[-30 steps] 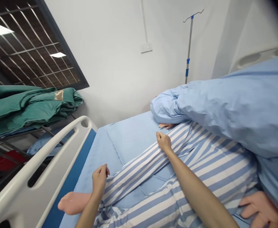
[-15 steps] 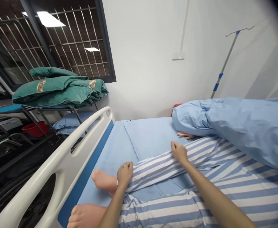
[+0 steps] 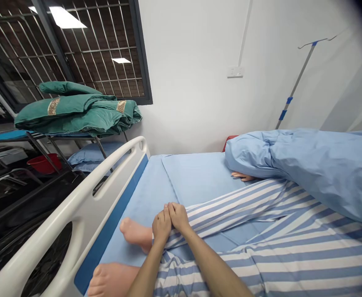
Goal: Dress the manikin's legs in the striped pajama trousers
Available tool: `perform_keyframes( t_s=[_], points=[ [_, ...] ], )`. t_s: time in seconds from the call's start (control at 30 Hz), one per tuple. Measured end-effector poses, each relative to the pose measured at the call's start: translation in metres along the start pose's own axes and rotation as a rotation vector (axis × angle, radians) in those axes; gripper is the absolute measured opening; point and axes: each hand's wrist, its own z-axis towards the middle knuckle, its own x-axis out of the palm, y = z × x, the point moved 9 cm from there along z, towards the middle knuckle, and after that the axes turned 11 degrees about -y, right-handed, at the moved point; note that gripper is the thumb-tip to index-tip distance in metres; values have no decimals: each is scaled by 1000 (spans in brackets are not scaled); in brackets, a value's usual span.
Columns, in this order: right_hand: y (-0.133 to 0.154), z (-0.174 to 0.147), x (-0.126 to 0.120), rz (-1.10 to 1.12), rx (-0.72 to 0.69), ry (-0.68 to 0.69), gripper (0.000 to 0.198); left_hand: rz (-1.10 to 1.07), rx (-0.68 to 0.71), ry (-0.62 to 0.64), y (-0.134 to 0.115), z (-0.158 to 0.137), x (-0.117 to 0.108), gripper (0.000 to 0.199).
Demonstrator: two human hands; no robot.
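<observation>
A manikin in blue-and-white striped trousers [image 3: 239, 206] lies on the bed, both plastic-looking legs stretched toward the footboard. My left hand [image 3: 161, 226] is closed over the far leg just above the ankle, beside the bare far foot [image 3: 135, 232]. Right against it, my right hand [image 3: 178, 217] is closed over the same lower leg through the cloth. Fingertips of both hands are hidden behind the leg. The near foot [image 3: 112, 277] rests close to the footboard, beyond my left forearm. A manikin hand [image 3: 243, 176] shows from under the blue quilt [image 3: 292, 152].
The white bed footboard [image 3: 84, 202] rises on the left. Folded green bedding [image 3: 78, 111] lies on a metal rack, with a red basin [image 3: 46, 163] below it. An IV pole [image 3: 296, 82] stands against the wall at the right.
My right hand has slid from around the far knee down the leg and now sits next to my left hand. My left hand has stayed near the ankle.
</observation>
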Motion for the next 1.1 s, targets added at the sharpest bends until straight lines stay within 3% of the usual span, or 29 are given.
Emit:
perform_keyframes(
  t_s=[0.1,0.23,0.37,0.5,0.67,0.87,1.1],
  points=[
    [-4,3,-3,95,38,-20,41,-222,-58,-9,-11,10,-7,48],
    [-9,7,-4,268,108,-51,38,-331,-140,-136,-18,14,-15,51],
    [-18,9,-6,394,211,-65,33,-227,-168,-105,-13,0,4,45],
    [-18,9,-5,433,230,-50,32,-126,-89,1,-12,-6,20,42],
    [-14,13,-9,309,201,-38,35,17,-54,62,-13,-1,21,39],
    [6,18,-37,-87,-145,63,37,59,-3,56,-24,-4,17,32],
    [-18,17,-46,-79,-61,18,41,-45,-56,29,-19,-3,16,38]
  ],
)
